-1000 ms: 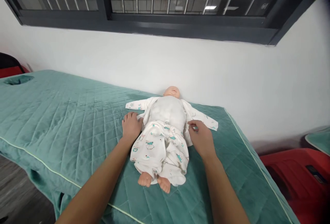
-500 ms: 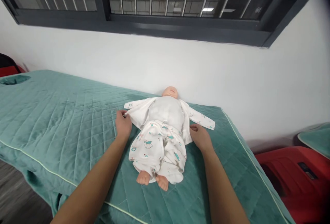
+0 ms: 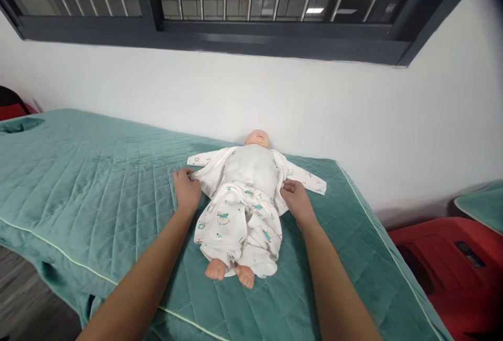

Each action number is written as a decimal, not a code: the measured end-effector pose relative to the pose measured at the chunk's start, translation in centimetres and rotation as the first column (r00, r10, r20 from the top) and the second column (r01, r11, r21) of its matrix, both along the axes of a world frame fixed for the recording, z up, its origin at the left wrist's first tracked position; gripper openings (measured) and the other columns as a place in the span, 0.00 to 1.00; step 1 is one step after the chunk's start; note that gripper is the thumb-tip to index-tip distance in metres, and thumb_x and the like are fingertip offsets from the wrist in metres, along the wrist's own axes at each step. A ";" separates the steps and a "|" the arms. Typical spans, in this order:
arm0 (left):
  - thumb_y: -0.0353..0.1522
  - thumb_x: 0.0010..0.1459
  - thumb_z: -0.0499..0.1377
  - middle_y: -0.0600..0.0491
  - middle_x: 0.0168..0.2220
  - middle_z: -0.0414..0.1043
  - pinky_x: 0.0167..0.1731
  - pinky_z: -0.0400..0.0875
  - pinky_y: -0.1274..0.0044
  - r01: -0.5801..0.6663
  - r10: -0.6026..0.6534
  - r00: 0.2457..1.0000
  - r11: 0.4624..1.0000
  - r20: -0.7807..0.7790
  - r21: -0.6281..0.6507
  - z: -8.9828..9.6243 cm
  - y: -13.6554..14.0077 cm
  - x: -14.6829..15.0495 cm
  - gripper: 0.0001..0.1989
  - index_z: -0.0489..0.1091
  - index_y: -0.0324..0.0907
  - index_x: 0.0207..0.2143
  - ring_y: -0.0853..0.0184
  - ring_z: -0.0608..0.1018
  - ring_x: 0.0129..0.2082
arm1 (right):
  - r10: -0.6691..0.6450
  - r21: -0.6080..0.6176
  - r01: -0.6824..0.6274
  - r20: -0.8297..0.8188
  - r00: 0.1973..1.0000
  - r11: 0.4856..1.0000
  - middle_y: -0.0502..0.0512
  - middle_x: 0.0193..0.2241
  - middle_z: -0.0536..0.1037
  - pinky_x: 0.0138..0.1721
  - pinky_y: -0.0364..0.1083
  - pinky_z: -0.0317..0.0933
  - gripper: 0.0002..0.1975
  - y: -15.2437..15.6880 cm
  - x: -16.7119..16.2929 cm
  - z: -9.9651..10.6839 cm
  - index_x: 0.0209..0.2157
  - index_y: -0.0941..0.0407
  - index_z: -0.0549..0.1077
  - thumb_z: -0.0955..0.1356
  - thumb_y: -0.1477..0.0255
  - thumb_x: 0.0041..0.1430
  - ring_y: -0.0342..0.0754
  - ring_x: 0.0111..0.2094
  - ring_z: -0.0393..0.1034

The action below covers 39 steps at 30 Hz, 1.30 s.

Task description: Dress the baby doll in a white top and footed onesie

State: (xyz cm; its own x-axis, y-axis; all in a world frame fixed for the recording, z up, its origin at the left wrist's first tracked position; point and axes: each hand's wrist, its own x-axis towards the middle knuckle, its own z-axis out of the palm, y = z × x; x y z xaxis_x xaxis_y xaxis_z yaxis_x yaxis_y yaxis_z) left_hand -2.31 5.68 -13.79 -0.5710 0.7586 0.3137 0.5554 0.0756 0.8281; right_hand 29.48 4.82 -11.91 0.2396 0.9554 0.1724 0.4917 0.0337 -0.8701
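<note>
Left hand [image 3: 187, 190] pinching the open jacket [image 3: 214, 171] edge beside the doll [image 3: 243, 199]. Right hand [image 3: 296, 200] gripping the opposite flap.

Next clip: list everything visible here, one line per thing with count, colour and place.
baby doll: one, pale, on its back near the wall
open top: one, white printed, spread beneath the doll
trousers: one, white printed, on the doll's legs
padded table: one, green quilted, under the doll
window: one, dark frame, above
red seat: one, right
left hand: pinching the top's edge
right hand: pinching the top's other edge
</note>
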 end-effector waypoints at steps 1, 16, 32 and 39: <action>0.23 0.49 0.53 0.45 0.47 0.63 0.51 0.66 0.67 0.005 -0.005 1.000 1.000 -0.010 0.005 -0.1 0.0 0.0 0.14 0.66 0.39 0.40 0.59 0.72 0.44 | -0.005 -0.002 0.005 -0.006 1.000 1.000 0.55 0.32 0.78 0.35 0.49 0.65 0.17 0.0 0.0 0.0 0.43 0.53 0.70 0.66 0.67 0.49 0.52 0.35 0.73; 0.26 0.51 0.55 0.47 0.45 0.65 0.54 0.62 0.67 0.046 -0.047 0.999 0.999 0.016 0.029 -0.3 0.1 -0.2 0.09 0.67 0.41 0.36 0.60 0.69 0.49 | -0.182 -0.022 0.184 0.067 0.981 0.983 0.54 0.27 0.76 0.35 0.47 0.60 0.12 -1.2 2.1 1.1 0.29 0.55 0.71 0.66 0.60 0.49 0.51 0.31 0.68; 0.30 0.53 0.58 0.47 0.48 0.68 0.48 0.68 0.69 0.074 -0.100 0.980 0.985 0.170 0.156 1.0 -0.9 0.6 0.15 0.67 0.42 0.45 0.61 0.72 0.48 | -0.214 0.148 0.181 0.251 0.944 0.972 0.61 0.37 0.76 0.45 0.54 0.62 0.12 -2.7 3.2 2.9 0.36 0.56 0.72 0.67 0.63 0.52 0.56 0.41 0.71; 0.40 0.52 0.62 0.52 0.34 0.77 0.41 0.69 0.74 0.589 -0.589 0.763 0.803 0.266 0.087 3.4 -2.7 2.4 0.13 0.76 0.41 0.35 0.65 0.76 0.36 | 0.236 0.124 -0.241 0.055 0.970 0.963 0.51 0.28 0.74 0.34 0.46 0.60 0.12 -4.6 -3.4 3.8 0.32 0.54 0.72 0.68 0.60 0.57 0.46 0.29 0.66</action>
